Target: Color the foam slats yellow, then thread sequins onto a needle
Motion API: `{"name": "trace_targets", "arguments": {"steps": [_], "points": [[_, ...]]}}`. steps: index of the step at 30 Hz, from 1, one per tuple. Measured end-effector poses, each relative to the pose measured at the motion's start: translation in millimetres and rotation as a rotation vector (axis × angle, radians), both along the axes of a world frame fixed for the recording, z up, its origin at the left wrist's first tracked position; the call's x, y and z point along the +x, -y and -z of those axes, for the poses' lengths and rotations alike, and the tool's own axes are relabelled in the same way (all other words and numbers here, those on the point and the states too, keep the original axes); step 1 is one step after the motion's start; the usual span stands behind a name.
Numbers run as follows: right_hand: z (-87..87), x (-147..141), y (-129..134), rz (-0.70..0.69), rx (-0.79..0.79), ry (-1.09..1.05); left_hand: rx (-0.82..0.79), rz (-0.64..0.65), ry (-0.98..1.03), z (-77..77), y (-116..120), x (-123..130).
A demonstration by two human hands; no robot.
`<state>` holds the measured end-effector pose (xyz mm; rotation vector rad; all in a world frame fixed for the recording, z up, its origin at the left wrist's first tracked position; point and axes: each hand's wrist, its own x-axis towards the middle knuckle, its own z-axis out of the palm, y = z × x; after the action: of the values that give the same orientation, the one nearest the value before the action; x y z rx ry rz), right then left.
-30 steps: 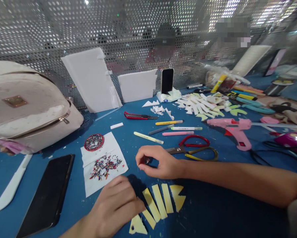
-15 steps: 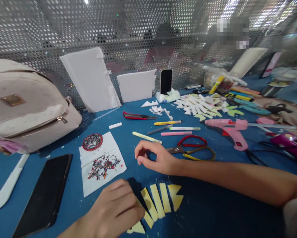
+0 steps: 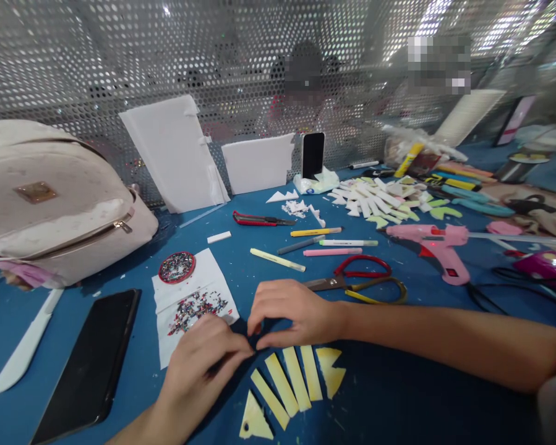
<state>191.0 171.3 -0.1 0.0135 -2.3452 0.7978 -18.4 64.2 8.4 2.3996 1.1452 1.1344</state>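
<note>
My left hand is closed in a pinch by the edge of a white sheet with colourful small beads on it. Fingertip to fingertip with it, my right hand has its fingers bent toward the thumb; anything held between the two is too small to make out. Just below lie pale yellow cut pieces in a fish-like row: a triangular head piece with a dark spot, several strips and a notched tail piece. Scissors with red and yellow handles rest behind my right hand.
Pens, a red utility knife and a pile of white scraps lie farther back. On the right is a pink glue gun with a cable. A phone, a white knife and a backpack occupy the left.
My left hand has moved up and away from the yellow pieces, uncovering the head piece. My right hand has come down slightly, so the fingertips of both hands now meet.
</note>
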Motion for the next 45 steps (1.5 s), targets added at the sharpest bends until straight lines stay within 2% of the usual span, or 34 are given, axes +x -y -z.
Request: {"name": "trace_targets", "arguments": {"steps": [4, 8, 12, 14, 17, 21, 24, 27, 31, 45], "points": [[4.2, -0.9, -1.1, -0.005, 0.12, 0.009, -0.07, -0.063, 0.073, -2.8, -1.5, -1.2], [3.6, -0.4, -1.4, 0.015, 0.079, 0.033, -0.052, -0.013, 0.071, -1.0, -0.5, -0.7], [2.5, -0.5, -1.9, -0.002, 0.08, 0.039, -0.057, -0.023, 0.076, 1.5, 1.8, 0.8], [3.2, -0.6, -2.2, 0.004, 0.052, 0.016, -0.054, -0.023, 0.063, -2.2, -0.1, -2.2], [5.1, -0.6, -2.4, 0.024, -0.013, -0.016, -0.022, -0.027, -0.011, -16.6, -11.6, -19.2], [5.7, -0.5, -2.3, 0.041, -0.074, -0.029, -0.026, -0.227, -0.119, -32.1, -39.3, -65.3], [4.3, -0.4, -2.3, 0.05, -0.084, -0.014, -0.078, -0.265, -0.221, -25.2, -58.1, -99.1], [3.4, -0.3, -2.4, 0.042, -0.068, 0.007, -0.117, -0.194, -0.308, -10.5, -68.6, -116.0], [3.9, -0.3, -2.2, 0.028, -0.05, -0.008, -0.131, -0.148, -0.363, -0.8, -72.7, -116.0], [1.5, -0.3, -1.4, 0.031, -0.03, -0.001, -0.086, -0.19, -0.503, 5.1, -68.3, -115.5]]}}
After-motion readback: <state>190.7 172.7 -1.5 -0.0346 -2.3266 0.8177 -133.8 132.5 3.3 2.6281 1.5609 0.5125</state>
